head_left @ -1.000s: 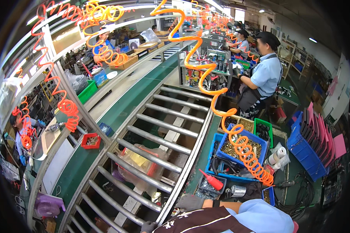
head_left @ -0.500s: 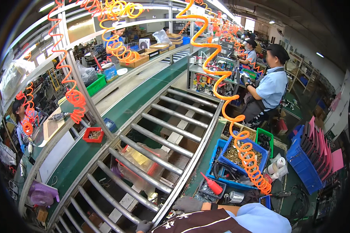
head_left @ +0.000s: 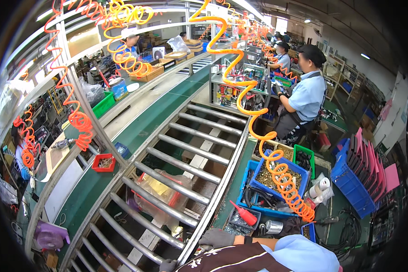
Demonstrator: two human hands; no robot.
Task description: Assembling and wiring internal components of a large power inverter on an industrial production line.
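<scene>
My right hand [head_left: 217,236], in a grey glove, lies flat on the metal side rail [head_left: 222,188] of a roller conveyor [head_left: 199,149], at the bottom middle of the view. It holds nothing. My left hand [head_left: 167,264], also in a grey glove, shows only as a small part at the lower edge by the same rail, with a dark patterned sleeve [head_left: 226,260] behind it. Its fingers are hidden. Just right of my right hand stand a bottle with a red nozzle [head_left: 245,214], a small tray of parts [head_left: 240,222] and a metal cup [head_left: 273,226].
An orange coiled hose [head_left: 283,181] hangs over blue bins of screws [head_left: 276,174]. A bagged red crate [head_left: 161,192] lies under the rollers. A green belt [head_left: 154,118] runs on the left. A co-worker in light blue [head_left: 306,95] stands right, near a blue crate of pink panels [head_left: 353,181].
The view has swung a little, so the line and the hoses sit differently in the picture. Both gloved hands stay at the rail in the same place.
</scene>
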